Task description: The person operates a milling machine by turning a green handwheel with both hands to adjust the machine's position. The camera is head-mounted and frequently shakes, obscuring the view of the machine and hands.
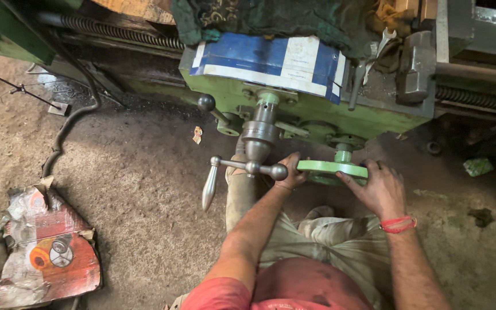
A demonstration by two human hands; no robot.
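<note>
Head view, looking down at the front of a green lathe carriage [317, 112] in the upper centre of the frame.

Left hand [290, 172]: fingers curled around the left rim of the green handwheel [333, 168], thumb side toward the camera. Grip is closed on the rim. The hand sits just right of the round knob ending a steel crank handle [242, 166]; whether the knuckles touch that knob cannot be told.

Right hand [377, 188]: laid over the right rim of the same handwheel, fingers bent over the edge, palm down. Red thread band [398, 224] on the wrist.

Handwheel: centre of the frame, slightly right, mounted flat-on below the carriage, between the two hands.

Crank handle: horizontal bar on a grey steel hub [259, 135], with a tapered steel grip [209, 186] hanging down at its left end. A black ball lever [206, 103] stands out from the carriage above and to the left of it.

On top of the carriage: a blue and white sheet [271, 60], with dark green cloth [271, 20] above it. A long threaded screw [121, 31] runs along the bed toward the upper left.

Lower frame: person's khaki trousers [340, 241] and red shirt [294, 287].

Floor [144, 195]: packed dirt. Torn red and white carton [50, 250] at lower left. Dark hose [67, 123] curving at left.
</note>
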